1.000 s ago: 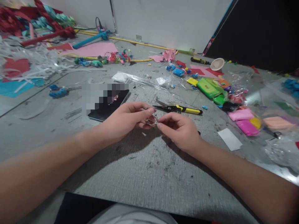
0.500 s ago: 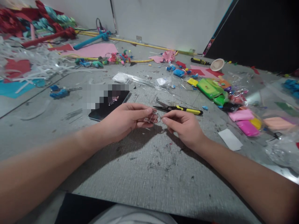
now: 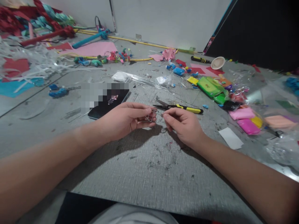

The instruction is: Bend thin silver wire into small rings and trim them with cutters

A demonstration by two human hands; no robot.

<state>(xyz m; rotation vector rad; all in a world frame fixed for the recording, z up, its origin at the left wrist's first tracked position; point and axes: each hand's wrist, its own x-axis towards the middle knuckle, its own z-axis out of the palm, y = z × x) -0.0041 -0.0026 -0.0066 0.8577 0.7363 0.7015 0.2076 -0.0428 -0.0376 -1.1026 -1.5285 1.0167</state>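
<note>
Near the middle of the view, my left hand (image 3: pixel 126 119) holds a small bent-wire piece (image 3: pixel 151 116) between its thumb and fingers. My right hand (image 3: pixel 183 124) pinches the right end of the same thin wire. Just behind my hands, black-and-yellow scissors (image 3: pixel 187 109) lie on the grey table (image 3: pixel 149 180), partly hidden by my right fingers. A dark phone (image 3: pixel 107 102) rests behind my left wrist, part of it blurred out by pixel blocks.
Straight wires (image 3: pixel 144 80) lie behind my hands. Colourful clay packets (image 3: pixel 211 87), a white card (image 3: pixel 230 138) and a paper cup (image 3: pixel 218 63) are to the right. White paper strips (image 3: pixel 44 59) and blue wrapped pieces (image 3: pixel 58 91) spread over the left.
My right fingertips have moved very slightly right along the wire, and the view has shifted a little. Both hands keep their hold.
</note>
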